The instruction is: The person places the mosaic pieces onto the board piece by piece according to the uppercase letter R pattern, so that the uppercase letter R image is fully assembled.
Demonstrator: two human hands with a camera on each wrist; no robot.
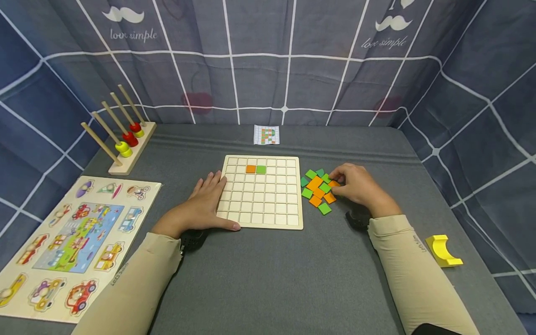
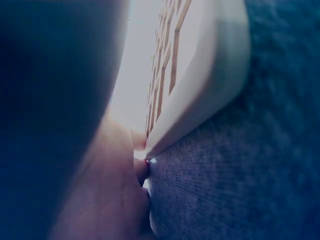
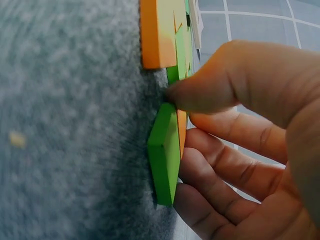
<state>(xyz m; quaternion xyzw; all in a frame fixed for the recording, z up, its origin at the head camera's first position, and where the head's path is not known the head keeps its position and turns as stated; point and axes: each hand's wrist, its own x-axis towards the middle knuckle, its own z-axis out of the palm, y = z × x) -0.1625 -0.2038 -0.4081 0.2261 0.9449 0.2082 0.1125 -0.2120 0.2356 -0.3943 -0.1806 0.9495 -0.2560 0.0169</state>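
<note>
My left hand point(image 1: 205, 202) lies spread at the left side of a pale gridded board point(image 1: 259, 223), its thumb at the front edge. An orange tile point(image 1: 251, 169) and a green tile point(image 1: 261, 169) sit side by side in an upper row. Over the right side of a loose pile of tiles, my right hand point(image 1: 358, 186) pinches an orange tile point(image 1: 334, 183) between thumb and fingers. The right wrist view shows a green tile point(image 3: 166, 155) tilted by the fingers. The left wrist view is blurred, showing the board's edge point(image 2: 200, 90) by the hand.
A small pattern card point(image 1: 266, 135) lies behind the board. At left are a peg stand with rings point(image 1: 134, 158) and a picture puzzle board point(image 1: 142, 195). A yellow curved block point(image 1: 444, 251) lies at right. Grid-patterned curtains point(image 1: 259, 83) enclose the table.
</note>
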